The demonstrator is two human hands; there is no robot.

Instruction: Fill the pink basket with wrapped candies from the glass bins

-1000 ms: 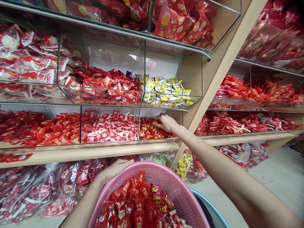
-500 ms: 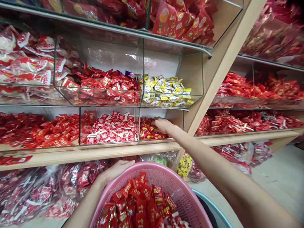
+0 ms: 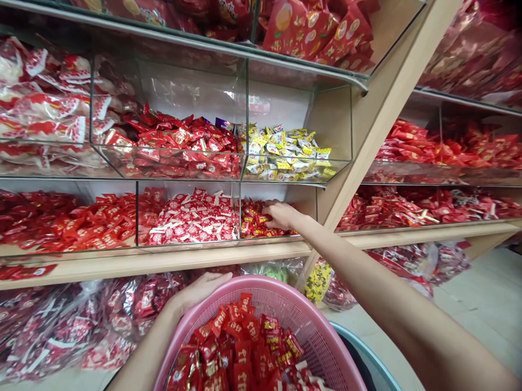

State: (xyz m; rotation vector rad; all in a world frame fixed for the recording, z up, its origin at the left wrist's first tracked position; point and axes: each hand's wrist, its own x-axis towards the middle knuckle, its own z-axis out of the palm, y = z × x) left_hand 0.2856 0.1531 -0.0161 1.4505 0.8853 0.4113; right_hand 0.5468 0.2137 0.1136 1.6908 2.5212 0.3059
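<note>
My left hand (image 3: 204,290) is closed on the far left rim of a pink plastic basket (image 3: 334,335), its fingertips partly hidden. Inside the basket lie many red-wrapped candies (image 3: 243,353), some with gold or yellow print, and red-and-white ones at the lower right. My right arm reaches into a low shelf compartment, where my right hand (image 3: 283,214) is curled over small red-and-yellow wrapped candies (image 3: 254,218). Its fingers press into the pile, and what lies under the fingertips is mostly hidden.
Clear dividers split the shelves; red-and-white candies (image 3: 193,218) fill the compartment to the left, yellow-and-white ones (image 3: 285,152) the one above. A slanting wooden upright (image 3: 370,140) stands right of my arm. Bagged candies (image 3: 64,328) lie below the shelf; a blue rim (image 3: 373,357) shows behind the basket.
My right hand has shifted very slightly to the right within the candy pile. My left hand and the basket stay almost in place.
</note>
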